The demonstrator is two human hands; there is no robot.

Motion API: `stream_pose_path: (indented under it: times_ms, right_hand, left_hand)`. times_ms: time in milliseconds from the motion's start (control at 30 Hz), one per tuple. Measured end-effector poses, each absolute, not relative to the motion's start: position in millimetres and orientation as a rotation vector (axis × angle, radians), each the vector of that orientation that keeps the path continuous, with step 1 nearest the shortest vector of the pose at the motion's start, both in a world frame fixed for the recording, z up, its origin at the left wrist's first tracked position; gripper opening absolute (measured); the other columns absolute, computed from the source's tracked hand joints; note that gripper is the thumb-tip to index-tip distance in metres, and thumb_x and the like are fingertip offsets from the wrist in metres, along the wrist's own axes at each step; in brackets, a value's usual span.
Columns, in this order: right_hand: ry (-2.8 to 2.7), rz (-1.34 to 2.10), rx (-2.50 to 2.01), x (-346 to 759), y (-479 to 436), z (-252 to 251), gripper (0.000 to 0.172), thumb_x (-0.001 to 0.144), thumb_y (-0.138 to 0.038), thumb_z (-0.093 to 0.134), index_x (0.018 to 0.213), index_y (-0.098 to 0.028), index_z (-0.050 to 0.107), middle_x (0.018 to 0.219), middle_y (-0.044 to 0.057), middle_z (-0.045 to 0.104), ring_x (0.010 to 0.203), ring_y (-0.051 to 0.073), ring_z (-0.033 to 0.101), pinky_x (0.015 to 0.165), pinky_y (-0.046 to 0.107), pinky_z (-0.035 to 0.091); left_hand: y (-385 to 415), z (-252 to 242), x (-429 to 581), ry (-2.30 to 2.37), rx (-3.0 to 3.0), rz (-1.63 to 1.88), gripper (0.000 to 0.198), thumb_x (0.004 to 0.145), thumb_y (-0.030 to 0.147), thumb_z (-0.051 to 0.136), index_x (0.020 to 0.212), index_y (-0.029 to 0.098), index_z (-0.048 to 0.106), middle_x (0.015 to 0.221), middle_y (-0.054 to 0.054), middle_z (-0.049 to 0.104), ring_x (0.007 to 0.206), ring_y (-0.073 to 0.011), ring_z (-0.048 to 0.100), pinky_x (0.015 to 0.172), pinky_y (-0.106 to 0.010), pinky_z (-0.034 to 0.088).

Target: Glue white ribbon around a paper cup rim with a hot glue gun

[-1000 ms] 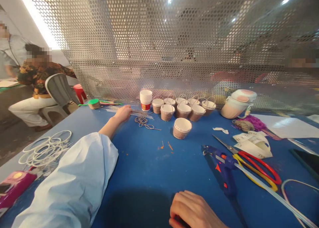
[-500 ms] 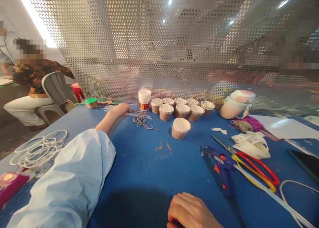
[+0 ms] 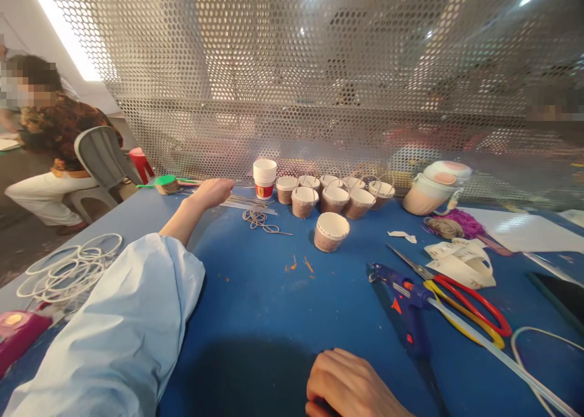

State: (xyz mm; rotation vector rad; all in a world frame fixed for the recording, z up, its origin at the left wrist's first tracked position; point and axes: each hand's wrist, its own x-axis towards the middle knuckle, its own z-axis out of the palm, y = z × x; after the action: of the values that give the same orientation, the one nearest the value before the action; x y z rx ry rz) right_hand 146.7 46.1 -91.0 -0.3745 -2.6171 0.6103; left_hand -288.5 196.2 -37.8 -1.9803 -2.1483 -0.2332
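A big metal wall full of little holes stood at the back of the blue table. Far off on my left, a person sat on a grey chair.

My left arm lay stretched out across the table in a light blue sleeve. A pile of white rings lay near that sleeve. A pink thing lay at the table's edge, just under the rings.

On my right were a blue glue gun and scissors with red and yellow handles. The two were touching. A round pot with a lid stood by the wall.

A row of brown cups stood in the middle at the back. A stack of white cups stood at the left end of the row. One brown cup stood alone in front of them.

My left hand was far out, right at a bunch of thin sticks. The sticks lay flat near the white cups. I could not tell if my fingers held any of them.

My right hand rested close to me at the bottom edge, its fingers curled in. I could not see anything inside it.

A small loop of string lay just in front of the sticks.
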Motion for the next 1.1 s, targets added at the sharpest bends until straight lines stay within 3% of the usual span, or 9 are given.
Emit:
stream_pose_path:
  times_ms: [300,467,567,733,967,1033,1100]
  right_hand:
    - [-2.631,0.520,-0.333,144.9,47.7,-96.6,0.014,0.084,-0.009,0.056,0.074,-0.019,0.056,0.069,-0.001,0.062,0.062,0.011,0.055,0.060,0.024,0.040]
    - [-2.652,0.474,-0.325,143.5,49.0,-98.2,0.013,0.083,-0.010,0.058,0.074,-0.019,0.055,0.068,-0.001,0.061,0.061,0.012,0.054,0.059,0.024,0.038]
    - [-2.669,0.441,-0.319,142.8,49.6,-99.9,0.014,0.080,-0.008,0.060,0.074,-0.019,0.054,0.069,-0.002,0.061,0.063,0.012,0.055,0.060,0.024,0.038]
    - [-2.671,0.429,-0.339,142.4,48.8,-100.9,0.015,0.076,-0.007,0.064,0.074,-0.019,0.056,0.071,-0.002,0.063,0.064,0.012,0.056,0.063,0.024,0.039]
    - [-2.710,0.457,-0.367,143.3,47.3,-94.4,0.012,0.079,-0.009,0.062,0.077,-0.019,0.056,0.074,-0.001,0.064,0.067,0.012,0.057,0.065,0.024,0.040]
    - [-2.698,0.489,-0.364,143.4,47.1,-92.4,0.011,0.079,-0.009,0.062,0.077,-0.019,0.057,0.075,-0.001,0.064,0.067,0.012,0.056,0.065,0.024,0.039]
    - [-2.685,0.521,-0.356,143.2,46.7,-90.9,0.011,0.080,-0.009,0.061,0.077,-0.019,0.057,0.075,-0.001,0.064,0.067,0.013,0.056,0.065,0.024,0.038]
  left_hand:
    - [173.6,9.7,-250.0,-2.026,-1.815,-0.982,0.019,0.082,0.027,0.048,0.089,0.015,0.062,0.085,-0.005,0.070,0.079,-0.0169,0.064,0.075,-0.029,0.050]
    - [157.1,30.8,-212.0,-1.810,-1.972,-2.022,0.017,0.074,0.030,0.063,0.080,0.016,0.055,0.074,-0.004,0.068,0.071,-0.0165,0.067,0.070,-0.033,0.055]
    - [149.1,36.9,-189.7,-1.772,-1.995,-2.304,0.019,0.072,0.030,0.066,0.078,0.016,0.054,0.071,-0.003,0.067,0.072,-0.0177,0.069,0.070,-0.035,0.057]
    - [135.7,38.7,-164.7,-1.867,-2.032,-2.384,0.022,0.075,0.035,0.065,0.079,0.017,0.053,0.073,-0.005,0.068,0.076,-0.0205,0.071,0.074,-0.039,0.058]
    - [123.6,35.6,-157.7,-1.828,-1.967,-2.542,0.024,0.075,0.036,0.065,0.080,0.016,0.053,0.076,-0.005,0.068,0.072,-0.0181,0.070,0.075,-0.037,0.057]
    - [124.6,36.1,-167.2,-1.795,-1.876,-2.420,0.021,0.078,0.035,0.062,0.081,0.016,0.052,0.075,-0.004,0.068,0.071,-0.0174,0.070,0.073,-0.035,0.057]
    - [128.3,37.6,-183.2,-1.802,-1.762,-2.060,0.015,0.081,0.032,0.055,0.082,0.017,0.052,0.074,-0.003,0.067,0.069,-0.0160,0.068,0.071,-0.033,0.056]
